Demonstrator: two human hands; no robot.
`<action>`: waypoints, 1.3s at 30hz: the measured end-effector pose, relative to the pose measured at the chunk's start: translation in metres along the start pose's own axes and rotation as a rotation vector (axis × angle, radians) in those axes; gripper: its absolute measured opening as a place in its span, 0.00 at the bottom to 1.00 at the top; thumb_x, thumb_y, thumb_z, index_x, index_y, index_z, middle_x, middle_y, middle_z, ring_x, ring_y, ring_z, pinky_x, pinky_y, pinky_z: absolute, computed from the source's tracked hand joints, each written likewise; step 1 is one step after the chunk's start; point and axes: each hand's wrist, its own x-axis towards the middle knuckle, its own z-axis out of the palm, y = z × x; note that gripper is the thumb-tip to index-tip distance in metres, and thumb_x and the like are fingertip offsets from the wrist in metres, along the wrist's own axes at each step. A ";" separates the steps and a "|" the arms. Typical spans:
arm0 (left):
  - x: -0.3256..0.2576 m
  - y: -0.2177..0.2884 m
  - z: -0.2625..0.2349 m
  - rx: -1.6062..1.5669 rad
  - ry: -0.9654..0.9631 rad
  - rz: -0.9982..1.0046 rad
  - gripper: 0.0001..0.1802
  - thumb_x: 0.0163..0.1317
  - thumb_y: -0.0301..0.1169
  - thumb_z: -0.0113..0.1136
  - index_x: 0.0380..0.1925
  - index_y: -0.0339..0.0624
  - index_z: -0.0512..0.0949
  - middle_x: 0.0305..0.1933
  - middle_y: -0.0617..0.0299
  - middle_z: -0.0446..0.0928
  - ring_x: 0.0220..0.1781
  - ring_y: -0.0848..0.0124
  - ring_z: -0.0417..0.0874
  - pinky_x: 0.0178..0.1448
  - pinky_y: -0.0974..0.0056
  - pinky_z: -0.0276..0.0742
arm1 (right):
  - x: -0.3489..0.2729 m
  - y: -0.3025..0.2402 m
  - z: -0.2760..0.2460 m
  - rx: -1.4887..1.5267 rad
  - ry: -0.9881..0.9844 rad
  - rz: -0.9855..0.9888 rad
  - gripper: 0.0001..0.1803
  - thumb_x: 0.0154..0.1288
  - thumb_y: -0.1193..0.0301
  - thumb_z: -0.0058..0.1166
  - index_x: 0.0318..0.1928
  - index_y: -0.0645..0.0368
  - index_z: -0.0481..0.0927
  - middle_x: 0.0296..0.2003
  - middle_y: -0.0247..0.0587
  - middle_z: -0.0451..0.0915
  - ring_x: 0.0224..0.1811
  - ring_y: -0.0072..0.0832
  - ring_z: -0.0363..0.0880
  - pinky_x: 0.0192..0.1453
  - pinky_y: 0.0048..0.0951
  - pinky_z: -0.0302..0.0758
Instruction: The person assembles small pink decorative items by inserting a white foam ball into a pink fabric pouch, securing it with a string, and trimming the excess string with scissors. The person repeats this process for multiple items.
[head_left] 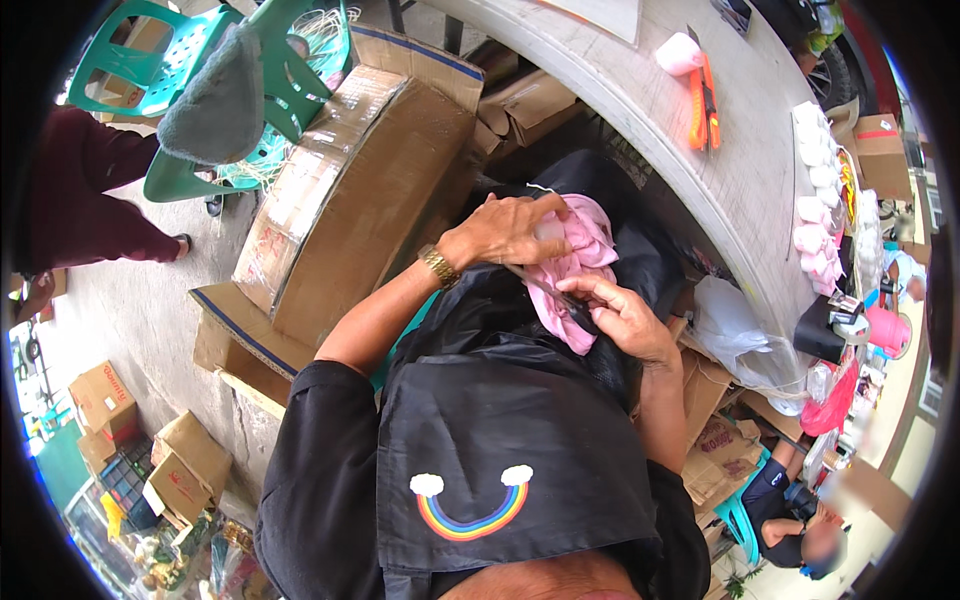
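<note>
Our pale bench (650, 85) curves along our right. To our left stands a big carton (385, 190), and a black apron (520, 440) with a rainbow covers our front. The pink cloth (587, 235) lies bunched on our lap. Our left hand (510, 228) has its grip clenched on the cloth; our right hand (627, 316), by its lower part, has its grip pinched. On the bench lies an orange tool (698, 108). Our pinch grasps a dark strip (545, 286) crossing the cloth, too hidden to identify. A pink lump (679, 54) sits just beside the tool.
</note>
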 end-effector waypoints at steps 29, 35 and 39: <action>-0.020 0.035 -0.041 -1.055 0.098 -0.062 0.33 0.60 0.46 0.49 0.59 0.30 0.70 0.50 0.55 0.77 0.38 0.71 0.79 0.44 0.66 0.74 | -0.030 -0.021 0.034 0.030 0.254 -0.104 0.30 0.55 0.70 0.70 0.57 0.63 0.72 0.32 0.31 0.77 0.36 0.16 0.73 0.42 0.22 0.72; -0.020 0.050 -0.044 -0.966 0.189 -0.049 0.30 0.65 0.43 0.49 0.60 0.31 0.69 0.51 0.55 0.77 0.33 0.73 0.79 0.40 0.67 0.76 | -0.034 -0.018 0.029 -0.072 0.288 -0.043 0.28 0.56 0.69 0.69 0.57 0.61 0.73 0.30 0.30 0.77 0.33 0.15 0.72 0.39 0.24 0.72; -0.018 0.057 -0.047 -1.051 0.154 0.036 0.30 0.68 0.43 0.47 0.60 0.29 0.68 0.51 0.51 0.77 0.28 0.74 0.78 0.36 0.71 0.76 | -0.038 -0.014 0.029 -0.098 0.292 -0.052 0.29 0.55 0.66 0.69 0.57 0.59 0.74 0.30 0.30 0.76 0.31 0.16 0.71 0.34 0.22 0.69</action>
